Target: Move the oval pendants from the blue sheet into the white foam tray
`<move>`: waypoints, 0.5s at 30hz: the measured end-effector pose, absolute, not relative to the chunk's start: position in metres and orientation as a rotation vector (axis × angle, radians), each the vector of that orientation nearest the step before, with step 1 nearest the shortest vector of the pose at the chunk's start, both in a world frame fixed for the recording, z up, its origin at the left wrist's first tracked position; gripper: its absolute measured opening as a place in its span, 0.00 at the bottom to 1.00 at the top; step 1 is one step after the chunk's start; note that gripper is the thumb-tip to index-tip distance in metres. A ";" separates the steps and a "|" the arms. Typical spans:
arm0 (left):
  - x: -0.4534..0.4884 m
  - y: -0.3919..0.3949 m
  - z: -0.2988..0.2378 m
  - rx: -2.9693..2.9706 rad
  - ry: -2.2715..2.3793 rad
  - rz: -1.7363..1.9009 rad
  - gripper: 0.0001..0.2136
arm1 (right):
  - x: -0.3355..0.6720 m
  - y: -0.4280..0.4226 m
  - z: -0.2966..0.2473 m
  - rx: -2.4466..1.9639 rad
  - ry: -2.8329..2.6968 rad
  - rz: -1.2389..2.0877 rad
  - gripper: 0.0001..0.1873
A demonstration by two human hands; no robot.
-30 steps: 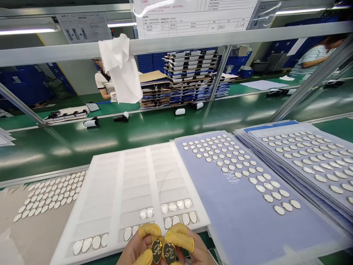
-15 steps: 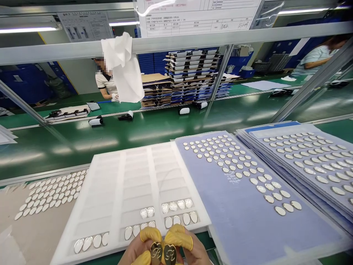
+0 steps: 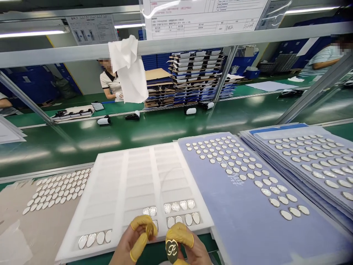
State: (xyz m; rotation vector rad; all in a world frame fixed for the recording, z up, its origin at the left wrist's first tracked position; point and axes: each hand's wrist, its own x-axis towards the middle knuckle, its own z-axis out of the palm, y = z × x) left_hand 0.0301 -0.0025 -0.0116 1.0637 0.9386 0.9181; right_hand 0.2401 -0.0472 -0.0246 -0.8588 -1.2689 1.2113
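My left hand (image 3: 135, 239), with yellow finger cots, pinches a small gold heart-shaped badge (image 3: 149, 230) edge-on just above the near edge of the white foam tray (image 3: 110, 191). My right hand (image 3: 187, 246), also in yellow cots, holds a second gold heart badge (image 3: 172, 249) facing me, with a script letter on it. The tray's near slots hold several shiny oval pieces (image 3: 179, 206). To the right lies a blue sheet (image 3: 248, 217) carrying rows of the same small pieces (image 3: 242, 173).
More blue sheets with pieces (image 3: 309, 154) are stacked at far right. A brown sheet with white ovals (image 3: 55, 189) lies at left. Beyond runs a green conveyor (image 3: 138, 132) with small devices, stacked trays (image 3: 193, 77), a white cloth (image 3: 127, 70) on the rail, and other people.
My hands have drawn apart: the two badges held side by side are now separate, the left one turned edge-on toward the tray. The view has shifted slightly.
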 end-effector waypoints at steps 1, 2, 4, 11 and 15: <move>0.027 0.002 -0.011 1.205 1.156 0.950 0.25 | 0.241 -0.048 -0.024 -0.883 -1.250 1.232 0.24; 0.023 0.007 -0.011 1.379 1.380 0.951 0.22 | 0.241 -0.048 -0.023 -0.915 -1.223 1.254 0.24; 0.019 0.017 -0.011 1.734 1.703 0.836 0.20 | 0.240 -0.051 -0.023 -0.954 -1.180 1.262 0.26; 0.026 0.036 -0.001 2.254 1.856 -0.007 0.17 | 0.231 -0.054 -0.025 -1.003 -1.098 1.265 0.28; 0.034 0.042 0.016 2.299 1.832 -0.271 0.19 | 0.231 -0.052 -0.024 -1.007 -1.112 1.280 0.30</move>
